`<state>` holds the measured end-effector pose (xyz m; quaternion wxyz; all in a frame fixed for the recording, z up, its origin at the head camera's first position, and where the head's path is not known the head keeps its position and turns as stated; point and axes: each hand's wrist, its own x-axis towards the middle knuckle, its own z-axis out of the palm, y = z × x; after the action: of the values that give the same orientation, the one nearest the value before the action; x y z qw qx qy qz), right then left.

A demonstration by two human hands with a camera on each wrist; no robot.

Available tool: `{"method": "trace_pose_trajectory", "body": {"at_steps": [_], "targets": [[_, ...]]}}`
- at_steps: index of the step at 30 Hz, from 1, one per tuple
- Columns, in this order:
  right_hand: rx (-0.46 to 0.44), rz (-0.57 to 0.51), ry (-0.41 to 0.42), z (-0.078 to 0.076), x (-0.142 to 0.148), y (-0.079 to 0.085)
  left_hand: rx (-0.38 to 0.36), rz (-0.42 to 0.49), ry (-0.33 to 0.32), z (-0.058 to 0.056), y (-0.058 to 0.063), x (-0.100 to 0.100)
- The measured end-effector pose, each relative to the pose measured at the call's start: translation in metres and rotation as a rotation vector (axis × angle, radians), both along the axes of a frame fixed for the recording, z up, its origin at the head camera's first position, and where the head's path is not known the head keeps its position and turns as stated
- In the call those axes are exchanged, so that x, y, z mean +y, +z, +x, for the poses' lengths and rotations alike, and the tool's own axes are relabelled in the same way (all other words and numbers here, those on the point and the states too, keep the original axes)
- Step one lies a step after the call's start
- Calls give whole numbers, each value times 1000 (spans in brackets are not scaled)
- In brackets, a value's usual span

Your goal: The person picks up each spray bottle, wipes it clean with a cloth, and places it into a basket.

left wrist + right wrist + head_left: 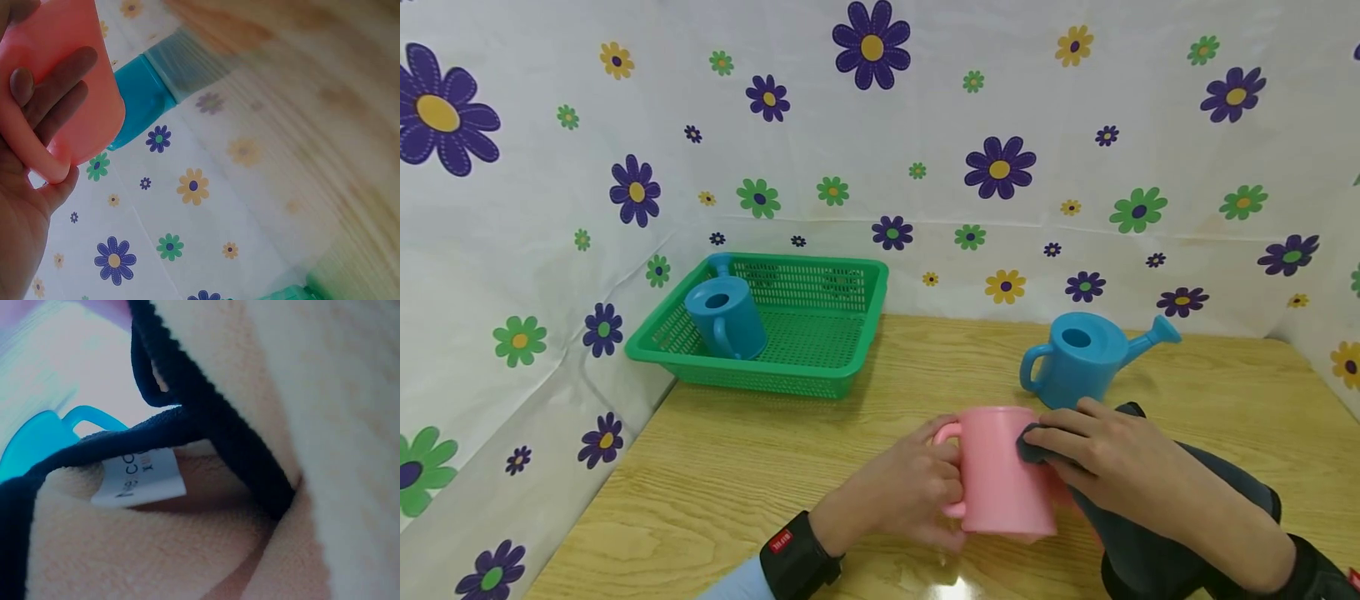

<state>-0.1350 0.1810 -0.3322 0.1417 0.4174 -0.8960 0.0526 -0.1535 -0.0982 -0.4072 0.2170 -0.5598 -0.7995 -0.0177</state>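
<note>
In the head view my left hand (pixel 913 483) grips the handle of a pink watering can (pixel 1003 475), fingers passing through the handle loop. The left wrist view shows the same can (pixel 94 119) with fingertips against its wall. My right hand (pixel 1120 462) holds a dark grey cloth (pixel 1150 542) and presses a bunched part of it against the can's upper right side. Most of the cloth hangs below the right forearm and hides the can's right side. In the right wrist view, the cloth's pale fleecy face (pixel 125 550), dark edging and white label (pixel 144 478) fill the picture.
A blue watering can (pixel 1082 358) stands behind the right hand, its spout pointing right. At the back left, a green basket (pixel 760 383) holds another blue watering can (pixel 730 317). Behind the wooden table (pixel 715 467) hangs a flower-printed white sheet (pixel 820 125).
</note>
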Motion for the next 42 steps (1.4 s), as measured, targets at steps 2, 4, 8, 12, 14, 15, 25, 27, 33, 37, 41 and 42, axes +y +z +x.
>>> {"method": "trace_pose_trajectory", "body": {"at_steps": [2,4,8,12,14,15,25,27,33,37,41,42], "targets": [[6,-8,-15,-1,1,0,-4,-4,1,2,0,1],[8,-19,-28,-3,3,0,6,-7,1,4,0,2],[-3,-47,-66,-6,8,0,24,-8,-10,7,0,3],[-40,-70,-118,-10,12,3,37,-13,-15,9,2,3],[-65,-80,-150,-12,14,3,45,-20,-10,9,3,3],[-78,-83,-163,-13,15,3,44,-23,-9,9,3,3],[-113,-79,-198,-14,20,-2,42,-30,-17,10,1,5],[-103,-73,-189,-14,20,-2,50,-27,-20,9,1,6],[-93,-67,-165,-14,20,-4,32,-47,2,10,1,6],[-128,-53,-163,-12,18,-4,10,-48,14,9,1,5],[-161,-15,-142,-9,15,-4,-7,-28,30,6,1,3],[-166,-7,-132,-8,15,-5,-10,-22,35,5,2,2]]}}
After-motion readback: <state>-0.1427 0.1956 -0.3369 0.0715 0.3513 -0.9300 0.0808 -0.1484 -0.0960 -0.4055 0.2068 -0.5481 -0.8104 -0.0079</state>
